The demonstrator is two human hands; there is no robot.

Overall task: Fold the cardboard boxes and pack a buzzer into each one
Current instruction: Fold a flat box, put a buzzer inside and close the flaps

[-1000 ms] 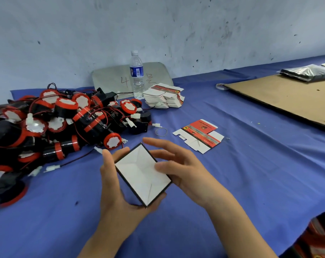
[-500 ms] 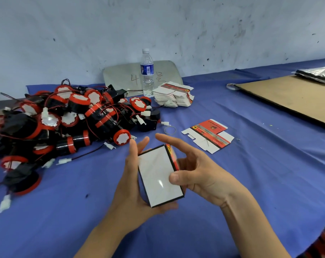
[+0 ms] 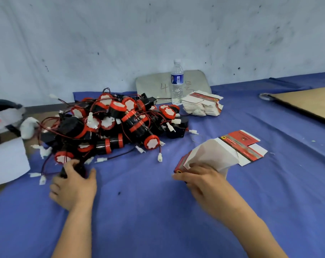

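Observation:
A heap of black and red buzzers (image 3: 113, 125) with red wires lies on the blue cloth at the left. My left hand (image 3: 74, 185) grips one black buzzer (image 3: 76, 169) at the heap's near edge. My right hand (image 3: 204, 181) holds the folded box (image 3: 208, 157), red outside and white inside, low over the cloth; the box is blurred. Just beyond it lies a flat unfolded box blank (image 3: 245, 146). A stack of flat box blanks (image 3: 202, 105) sits at the back.
A water bottle (image 3: 177, 81) stands before a grey board (image 3: 158, 84) by the wall. A large brown cardboard sheet (image 3: 310, 103) lies at the right. White paper (image 3: 7, 162) and a blurred object lie off the cloth's left edge.
Both hands held the box together in front of me before. My left hand has let go and moved left onto a buzzer; my right hand carried the box down to the right.

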